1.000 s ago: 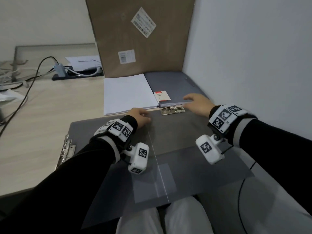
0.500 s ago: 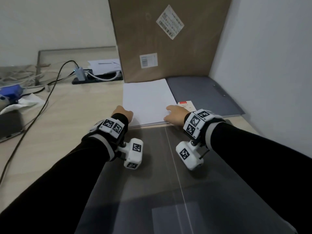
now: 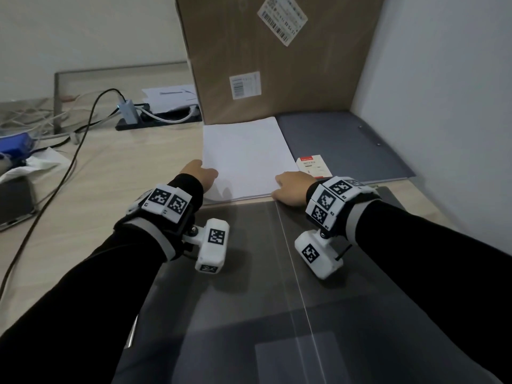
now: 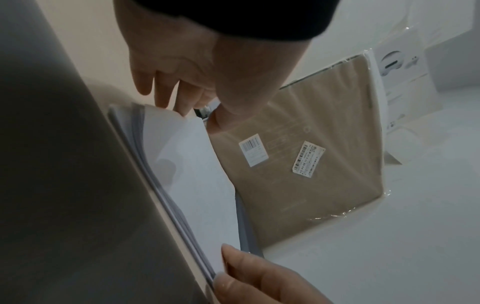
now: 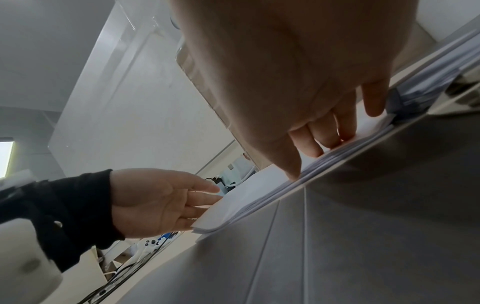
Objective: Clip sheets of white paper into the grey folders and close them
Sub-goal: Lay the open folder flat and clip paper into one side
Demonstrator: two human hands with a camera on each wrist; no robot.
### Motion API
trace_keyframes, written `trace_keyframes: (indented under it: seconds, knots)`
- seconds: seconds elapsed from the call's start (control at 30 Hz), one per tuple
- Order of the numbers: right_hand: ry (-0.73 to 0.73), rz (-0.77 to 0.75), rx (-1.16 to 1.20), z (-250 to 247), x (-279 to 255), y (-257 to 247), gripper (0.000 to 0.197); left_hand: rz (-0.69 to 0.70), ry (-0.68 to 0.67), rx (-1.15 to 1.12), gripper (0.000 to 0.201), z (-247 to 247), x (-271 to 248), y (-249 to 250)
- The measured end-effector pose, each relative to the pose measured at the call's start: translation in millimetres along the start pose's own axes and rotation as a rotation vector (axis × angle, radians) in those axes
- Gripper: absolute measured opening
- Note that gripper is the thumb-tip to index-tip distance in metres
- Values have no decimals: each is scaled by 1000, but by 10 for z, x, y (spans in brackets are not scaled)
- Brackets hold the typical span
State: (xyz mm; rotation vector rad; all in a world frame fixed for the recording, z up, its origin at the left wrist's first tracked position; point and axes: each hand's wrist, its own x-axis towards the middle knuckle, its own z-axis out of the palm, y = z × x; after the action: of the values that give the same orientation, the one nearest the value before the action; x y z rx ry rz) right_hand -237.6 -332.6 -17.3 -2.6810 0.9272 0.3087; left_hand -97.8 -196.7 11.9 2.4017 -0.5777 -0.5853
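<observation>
An open grey folder point(image 3: 249, 300) lies flat in front of me, under both forearms. Just beyond its far edge sits a stack of white paper point(image 3: 246, 159). My left hand point(image 3: 198, 173) is at the stack's near left corner, its straight fingers point(image 5: 205, 197) touching the edge of the top sheets. At the near right corner my right hand point(image 3: 291, 188) has curled fingers point(image 5: 327, 139) on top of the paper and the thumb against the edge, pinching sheets. A pile of closed grey folders point(image 3: 340, 145) lies right of the paper.
A tall cardboard box point(image 3: 277, 56) stands behind the paper. A small red and white box point(image 3: 313, 164) lies on the closed folders. The wall point(image 3: 443, 120) runs close on the right. Cables and a power strip point(image 3: 158, 117) lie at the back left, a phone point(image 3: 13, 209) far left.
Both hands have moved left and forward, from the open folder's far edge and the closed folders onto the near corners of the paper stack. My view has also shifted closer.
</observation>
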Motion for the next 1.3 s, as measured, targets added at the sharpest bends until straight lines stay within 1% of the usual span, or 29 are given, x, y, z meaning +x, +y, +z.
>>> trace_keyframes:
  seconds: [0.1, 0.13, 0.2, 0.23, 0.3, 0.33, 0.4, 0.43, 0.47, 0.5, 0.57, 0.6, 0.67, 0.7, 0.77, 0.8, 0.83, 0.87, 0.9, 0.93, 1.0, 1.07, 1.1, 1.13, 1.17, 1.2, 1.23, 1.27, 1.3]
  knots:
    - [-8, 2, 3, -2, -12, -2, 17, 18, 6, 11, 55, -28, 7, -9]
    - [-11, -1, 3, -2, -16, 0, 19, 31, 17, -7, 47, -43, 13, -4]
    - [-13, -2, 4, 1, -18, 7, 28, 60, 36, -98, 23, -61, 32, 3]
    - [-12, 1, 4, 3, -19, 10, 32, 71, 45, -180, 24, -66, 48, 16]
    - [-10, 2, 9, 0, -23, 8, 33, 33, 27, -406, 29, -69, 79, 59]
    - [-12, 2, 15, -3, -25, 6, 31, 9, 6, -527, 26, -77, 77, 85]
    - [-14, -2, 24, -13, -19, 11, 23, -64, -48, -739, 11, -85, 113, 135]
    - [-13, 0, 29, -17, -19, 14, 20, -108, -80, -790, 8, -85, 126, 157]
    - [-13, 2, 36, -24, -23, 16, 19, -149, -113, -776, 16, -73, 146, 172]
    - [-17, 3, 43, -26, -24, 18, 21, -179, -129, -714, 21, -61, 160, 184]
    - [-27, 1, 57, -32, -28, 18, 22, -187, -98, -619, 24, -44, 170, 217]
    - [-34, 0, 64, -38, -37, 9, 20, -190, -80, -625, 25, -35, 177, 231]
    - [-50, -2, 81, -50, -62, -12, 21, -191, -77, -621, 37, -41, 187, 258]
    - [-52, 3, 93, -62, -73, -24, 22, -190, -95, -528, 43, -52, 171, 265]
    - [-38, 19, 138, -93, -100, -60, 22, -133, -98, -222, 44, -70, 125, 302]
    - [-25, 33, 183, -112, -117, -82, 23, -92, -65, -131, 44, -89, 113, 301]
    - [3, 46, 244, -132, -136, -102, 26, -63, -15, -88, 43, -114, 100, 296]
    - [45, 59, 323, -158, -165, -117, 32, -17, 25, -52, 43, -142, 64, 284]
    - [101, 64, 424, -193, -203, -129, 37, 4, 54, -73, 42, -188, 31, 260]
    - [167, 61, 532, -226, -253, -136, 40, 15, 66, -150, 42, -239, 0, 210]
    - [321, 59, 681, -302, -353, -128, 40, 99, 94, -423, 43, -325, -95, 74]
    - [443, 70, 779, -382, -444, -85, 41, 179, 49, -685, 47, -394, -293, -84]
    - [487, 88, 834, -426, -495, -59, 46, 213, 8, -775, 48, -428, -403, -164]
    - [495, 109, 917, -478, -559, -37, 57, 244, -37, -842, 48, -468, -521, -239]
    - [454, 106, 1039, -532, -619, -7, 68, 271, -87, -882, 47, -505, -639, -309]
    - [359, 75, 1185, -576, -692, 16, 74, 294, -144, -901, 46, -535, -753, -382]
    - [239, 11, 1331, -613, -775, 34, 72, 314, -202, -908, 45, -549, -863, -453]
    - [149, -51, 1442, -649, -886, 22, 63, 334, -250, -899, 45, -546, -954, -523]
    - [110, -96, 1508, -680, -989, -2, 51, 349, -278, -876, 46, -533, -1024, -578]
